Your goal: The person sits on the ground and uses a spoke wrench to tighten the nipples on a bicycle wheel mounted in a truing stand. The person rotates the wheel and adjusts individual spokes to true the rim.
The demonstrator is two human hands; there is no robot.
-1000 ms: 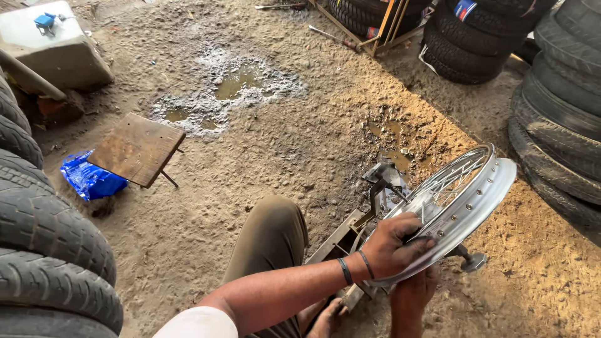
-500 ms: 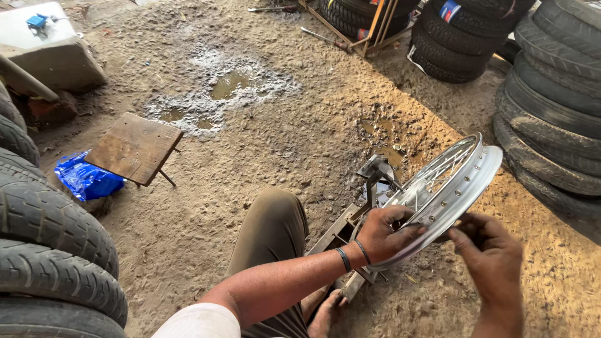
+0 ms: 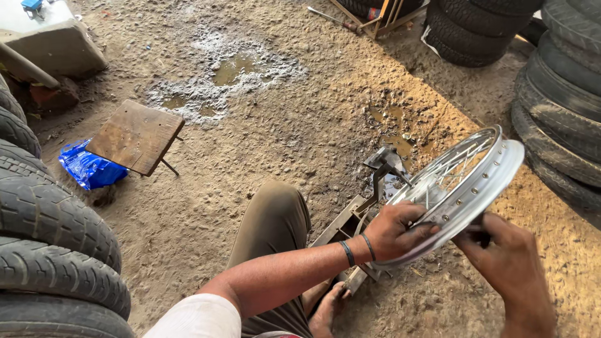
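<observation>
A shiny spoked wheel rim stands upright in a metal stand on the dirt ground. My left hand grips the rim's near lower edge, two dark bands on its wrist. My right hand is at the rim's lower right, fingers curled around a small dark object pressed against the rim; what it is I cannot tell. My knee in brown trousers is bent beside the stand, and my bare foot rests under it.
Stacked tyres line the left side and more tyres the right and far edge. A small wooden stool and a blue plastic bag lie at left. Puddles dot the ground; a concrete block is far left.
My right hand has come up from under the rim to its lower right edge. The left hand keeps its hold on the rim. The view has shifted slightly.
</observation>
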